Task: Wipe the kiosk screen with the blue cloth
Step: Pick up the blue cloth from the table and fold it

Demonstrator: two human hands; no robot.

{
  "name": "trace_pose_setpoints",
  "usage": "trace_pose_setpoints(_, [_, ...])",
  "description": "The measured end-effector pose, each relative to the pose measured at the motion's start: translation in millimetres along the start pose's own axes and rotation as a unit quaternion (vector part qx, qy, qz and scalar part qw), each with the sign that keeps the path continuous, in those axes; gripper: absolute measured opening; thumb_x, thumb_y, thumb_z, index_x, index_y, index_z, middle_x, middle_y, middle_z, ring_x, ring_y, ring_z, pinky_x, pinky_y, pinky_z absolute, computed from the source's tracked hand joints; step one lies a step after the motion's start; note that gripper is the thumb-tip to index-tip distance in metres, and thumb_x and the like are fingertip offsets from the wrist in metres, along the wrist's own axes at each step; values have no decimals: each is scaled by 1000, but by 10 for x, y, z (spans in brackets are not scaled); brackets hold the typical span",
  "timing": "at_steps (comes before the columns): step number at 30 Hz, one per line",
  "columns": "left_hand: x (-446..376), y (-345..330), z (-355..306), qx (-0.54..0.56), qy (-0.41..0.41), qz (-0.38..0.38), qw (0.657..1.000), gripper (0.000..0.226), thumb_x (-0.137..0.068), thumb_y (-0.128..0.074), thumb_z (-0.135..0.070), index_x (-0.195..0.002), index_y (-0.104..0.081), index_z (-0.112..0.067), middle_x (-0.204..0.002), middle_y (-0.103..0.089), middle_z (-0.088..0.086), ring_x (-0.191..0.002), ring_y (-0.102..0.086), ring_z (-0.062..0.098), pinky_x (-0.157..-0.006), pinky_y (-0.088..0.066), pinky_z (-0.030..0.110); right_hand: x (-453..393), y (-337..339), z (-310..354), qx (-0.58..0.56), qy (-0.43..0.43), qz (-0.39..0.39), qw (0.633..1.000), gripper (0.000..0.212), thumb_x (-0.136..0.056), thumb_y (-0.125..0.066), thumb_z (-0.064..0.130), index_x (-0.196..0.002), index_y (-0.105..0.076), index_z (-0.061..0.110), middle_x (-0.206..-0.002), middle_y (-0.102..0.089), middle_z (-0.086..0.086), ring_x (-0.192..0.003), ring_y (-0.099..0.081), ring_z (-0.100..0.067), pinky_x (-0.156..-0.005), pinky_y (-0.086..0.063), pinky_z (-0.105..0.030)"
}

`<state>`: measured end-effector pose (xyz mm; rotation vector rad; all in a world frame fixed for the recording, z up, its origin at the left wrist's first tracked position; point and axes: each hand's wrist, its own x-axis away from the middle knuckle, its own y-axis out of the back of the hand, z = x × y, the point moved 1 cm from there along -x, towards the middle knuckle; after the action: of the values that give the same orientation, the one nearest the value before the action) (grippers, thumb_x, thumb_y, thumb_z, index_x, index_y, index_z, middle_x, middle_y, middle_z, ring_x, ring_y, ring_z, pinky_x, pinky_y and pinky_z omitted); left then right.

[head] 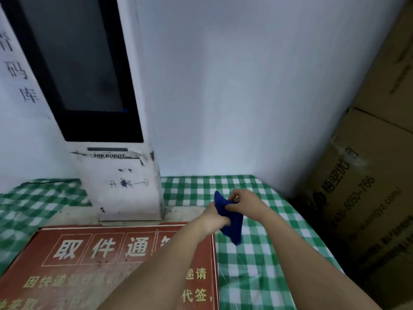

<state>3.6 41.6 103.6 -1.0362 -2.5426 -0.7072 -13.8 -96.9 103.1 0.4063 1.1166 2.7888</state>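
The white wall (234, 86) filled the back of the view, and stacked cardboard boxes (368, 186) stood along the right edge. The kiosk (125, 186) rose at the left from a surface covered in green checked cloth (268, 253), with its dark kiosk screen (73, 63) tall and narrow, its long axis running upward and leaning back toward the top left. A red sign (100, 265) with pale characters lay flat in front of the kiosk base.

Both forearms reached forward from the lower edge and met above the checked cloth, right of the kiosk base. The blue cloth (230, 218) hung between the hands, bunched, its lower corner drooping toward the surface. The left hand (215, 217) gripped it from the left with curled fingers; the right hand (242, 201) pinched its upper part between thumb and fingers.

The screen lay up and to the left of both hands, well apart from them, so the left hand was the nearer. The wipe looked not yet begun: the cloth would need lifting up and leftward onto the glass.
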Motion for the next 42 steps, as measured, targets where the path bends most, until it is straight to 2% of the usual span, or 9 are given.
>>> trace_pose_setpoints(2, [84, 155, -44, 42, -37, -30, 998, 33, -85, -54, 1, -112, -47, -16, -92, -53, 0, -82, -54, 13, -66, -45, 19, 48, 99, 290, -40, 33, 12, 999, 14, -80, -71, 17, -79, -58, 19, -76, -65, -1, -67, -59, -12, -61, -47, -23])
trace_pose_setpoints(4, [217, 341, -126, 67, -50, -37, 996, 55, -83, -57, -2, -132, -36, -14, -101, -54, 0, -87, -56, 15, -63, -47, 20, 147, 181, 622, -76, 65, 30, 995, 12, -81, -72, 14, -79, -60, 16, -70, -65, 1, -63, -58, -11, -60, -46, -19])
trace_pose_setpoints(7, [464, 617, -201, 86, -64, -47, 993, 54, -81, -59, -6, -130, -39, -14, -97, -56, -1, -83, -57, 13, -66, -49, 23, 284, 233, 1052, -131, 104, 54, 984, 10, -85, -69, 11, -88, -61, 6, -75, -65, -3, -66, -58, -10, -61, -47, -14])
trace_pose_setpoints(11, [809, 940, -207, 142, -90, -71, 983, 59, -69, -64, -15, -126, -46, -16, -110, -63, 9, -102, -62, 25, -87, -54, 38, 438, 207, 1516, -158, 136, 66, 976, 11, -86, -68, 14, -91, -61, 7, -86, -65, -3, -75, -60, -12, -69, -49, -19])
trace_pose_setpoints(17, [1246, 1361, -115, 209, -115, -70, 969, 40, -85, -61, -10, -124, -54, -14, -117, -66, 12, -108, -63, 30, -90, -54, 43, 583, 51, 2058, -149, 163, 51, 974, 4, -89, -64, 14, -91, -64, 10, -91, -66, -5, -81, -61, -17, -81, -53, -34])
trace_pose_setpoints(21, [1544, 1664, -20, 224, -128, -93, 962, 39, -87, -63, -14, -125, -54, -15, -117, -66, 9, -108, -64, 27, -91, -54, 43, 687, -117, 2469, -135, 166, 57, 975, 7, -92, -58, 12, -96, -63, 9, -92, -65, -5, -81, -61, -16, -75, -53, -27])
trace_pose_setpoints(33, [2139, 2395, 230, 253, -148, -162, 942, 35, -92, -55, -14, -127, -47, -14, -107, -63, 9, -99, -62, 30, -87, -52, 45, 876, -674, 3264, -134, 128, -5, 983, 27, -84, -70, 21, -106, -55, 15, -101, -61, -4, -83, -58, -14, -68, -48, -23])
trace_pose_setpoints(39, [2451, 2786, 387, 251, -144, -89, 953, 72, -62, -70, -27, -128, -49, -8, -117, -65, 18, -100, -66, 33, -67, -53, 34, 1042, -908, 3615, -286, 136, -13, 948, 10, -87, -59, 13, -95, -54, 12, -93, -61, -4, -82, -57, -17, -67, -47, -26])
trace_pose_setpoints(42, [2588, 2899, 372, 291, -156, -87, 940, 51, -75, -69, -23, -122, -57, -9, -114, -68, 13, -95, -66, 27, -62, -53, 30, 1151, -896, 3702, -328, 137, -4, 935, 10, -88, -58, 15, -97, -54, 12, -96, -63, -6, -86, -59, -20, -69, -49, -30])
